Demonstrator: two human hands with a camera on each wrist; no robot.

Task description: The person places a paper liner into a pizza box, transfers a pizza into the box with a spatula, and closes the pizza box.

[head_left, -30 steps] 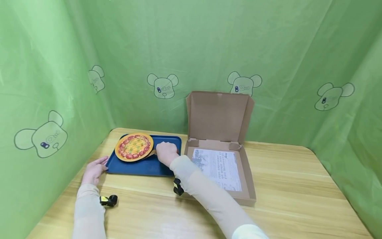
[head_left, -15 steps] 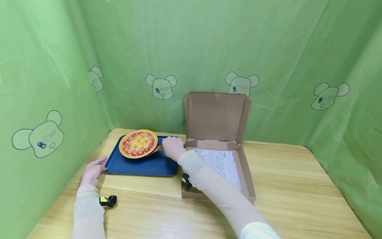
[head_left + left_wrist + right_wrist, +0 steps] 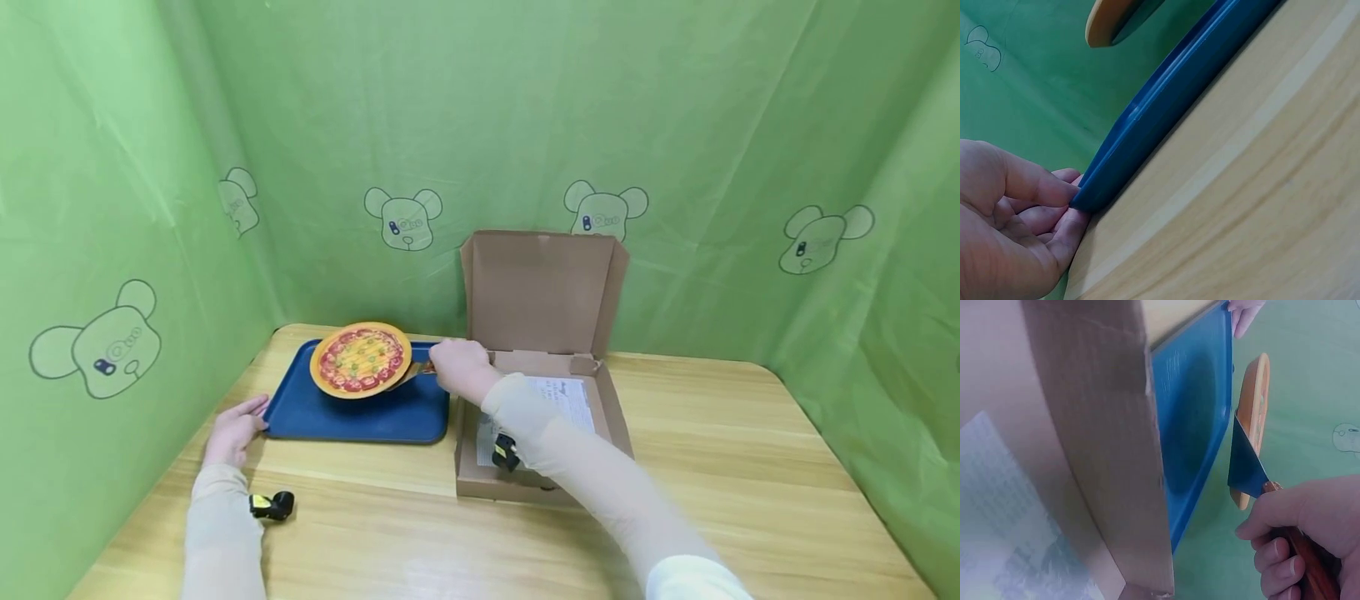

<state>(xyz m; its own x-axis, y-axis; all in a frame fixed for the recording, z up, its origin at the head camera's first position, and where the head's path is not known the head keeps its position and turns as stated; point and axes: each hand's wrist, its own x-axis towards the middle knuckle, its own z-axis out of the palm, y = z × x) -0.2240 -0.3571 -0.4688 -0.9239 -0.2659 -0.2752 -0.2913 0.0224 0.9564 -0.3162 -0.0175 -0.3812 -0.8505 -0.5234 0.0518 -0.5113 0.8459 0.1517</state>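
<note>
My right hand [image 3: 462, 368] grips the wooden handle of a pizza server [image 3: 1249, 467] with a flat metal blade. On that blade rests a round toy-like pizza [image 3: 361, 360] with red and yellow topping. The pizza hangs above the blue tray [image 3: 360, 423], tilted, with a gap under it in the right wrist view. At the tray's near left corner, my left hand [image 3: 234, 430] pinches the rim between thumb and fingers, as the left wrist view [image 3: 1016, 219] shows.
Right of the tray stands a cardboard pizza box [image 3: 540, 292], its lid raised toward the back and a printed sheet [image 3: 570, 400] lying inside. My right forearm crosses over the box. Green curtains [image 3: 480, 125] enclose the wooden table [image 3: 720, 467] on the sides and back.
The pizza has risen from the tray on the server and shifted right. My right hand has moved right, now over the box's left side. The left hand has stayed at the tray corner.
</note>
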